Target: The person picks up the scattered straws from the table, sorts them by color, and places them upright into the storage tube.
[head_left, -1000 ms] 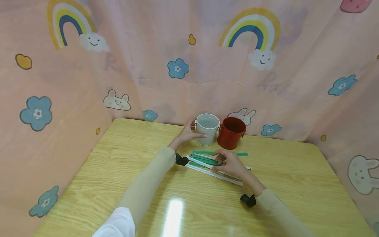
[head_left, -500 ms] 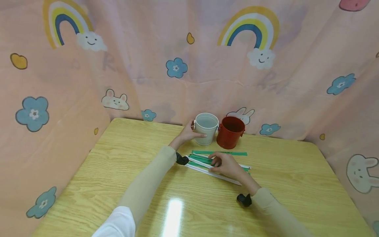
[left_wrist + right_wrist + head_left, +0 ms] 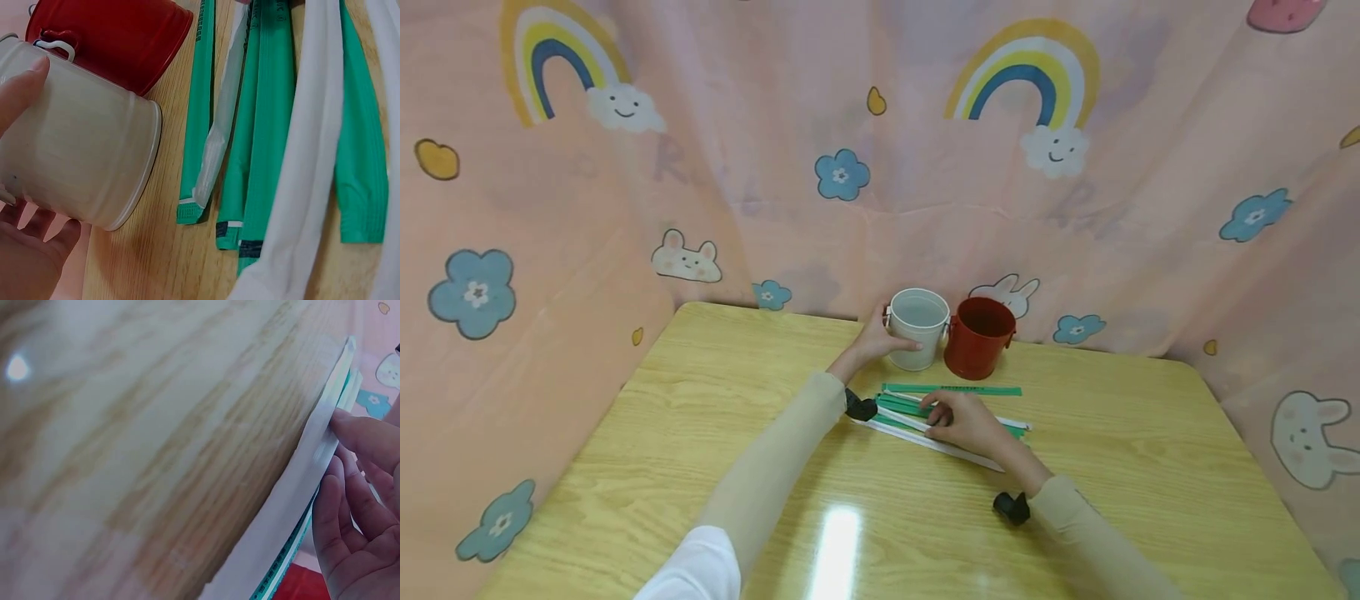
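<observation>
My left hand [image 3: 876,340] grips the white bucket [image 3: 917,348], its thumb on the near side and the other fingers around the opposite side. Close by stands a red bucket [image 3: 106,37]. Several long, thin paper-wrapped sticks lie roughly side by side on the table, some in green wrappers [image 3: 272,119] and others in white wrappers [image 3: 309,131]. Over them my right hand [image 3: 966,423] bends its fingers. Its thumb touches a white-wrapped stick [image 3: 294,478] in the right wrist view, with the fingertips close to the sticks; whether they pinch any is unclear.
The wood-grain table [image 3: 737,500] reflects a bright light near its front edge. A pink patterned curtain [image 3: 775,125] hangs behind and beside it, close to both buckets. A small black camera [image 3: 861,406] sits on each wrist.
My right hand has shifted slightly left over the sticks, and a couple of white-wrapped ones lie a little differently. My left hand stays on the white bucket. The head view has shifted slightly.
</observation>
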Tool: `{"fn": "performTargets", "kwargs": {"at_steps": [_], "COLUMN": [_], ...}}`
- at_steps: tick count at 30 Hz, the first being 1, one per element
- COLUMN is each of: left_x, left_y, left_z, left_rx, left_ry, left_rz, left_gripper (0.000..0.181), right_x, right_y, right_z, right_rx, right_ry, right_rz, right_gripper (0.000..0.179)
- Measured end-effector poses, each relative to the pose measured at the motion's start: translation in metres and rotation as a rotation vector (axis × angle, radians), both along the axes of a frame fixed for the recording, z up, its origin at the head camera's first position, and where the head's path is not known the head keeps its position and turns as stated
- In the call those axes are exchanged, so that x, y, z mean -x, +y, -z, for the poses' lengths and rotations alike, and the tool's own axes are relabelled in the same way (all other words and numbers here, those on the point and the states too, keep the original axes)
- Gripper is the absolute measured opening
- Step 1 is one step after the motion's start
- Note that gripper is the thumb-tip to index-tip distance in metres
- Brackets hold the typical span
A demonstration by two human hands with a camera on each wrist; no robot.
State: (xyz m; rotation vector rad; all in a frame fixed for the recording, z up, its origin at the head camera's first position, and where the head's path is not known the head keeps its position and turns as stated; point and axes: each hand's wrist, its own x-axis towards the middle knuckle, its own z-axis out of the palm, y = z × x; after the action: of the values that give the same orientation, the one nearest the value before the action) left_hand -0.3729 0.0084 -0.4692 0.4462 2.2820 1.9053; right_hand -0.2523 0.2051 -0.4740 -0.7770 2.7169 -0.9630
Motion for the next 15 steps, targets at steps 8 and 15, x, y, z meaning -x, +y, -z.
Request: {"fn": "performTargets", "kwargs": {"at_steps": [8,15], "left_x": [0.0009,0.0027], "left_y": [-0.0008,-0.002], "left_z": [0.0018,0.0032], "left_rx": [-0.016,0.003], "left_ry": [0.005,0.018], "left_rz": [0.016,0.021], "left_gripper": [0.089,0.09], "right_x": [0.0,-0.0007], "right_y": [0.0,0.0019], "right_z": [0.0013,0.0004], "right_rx": [-0.024,-0.034], "right_ry": [-0.004,0.013], "right_rz": [-0.007,-0.02], "right_gripper": [0.026,0.025]}}
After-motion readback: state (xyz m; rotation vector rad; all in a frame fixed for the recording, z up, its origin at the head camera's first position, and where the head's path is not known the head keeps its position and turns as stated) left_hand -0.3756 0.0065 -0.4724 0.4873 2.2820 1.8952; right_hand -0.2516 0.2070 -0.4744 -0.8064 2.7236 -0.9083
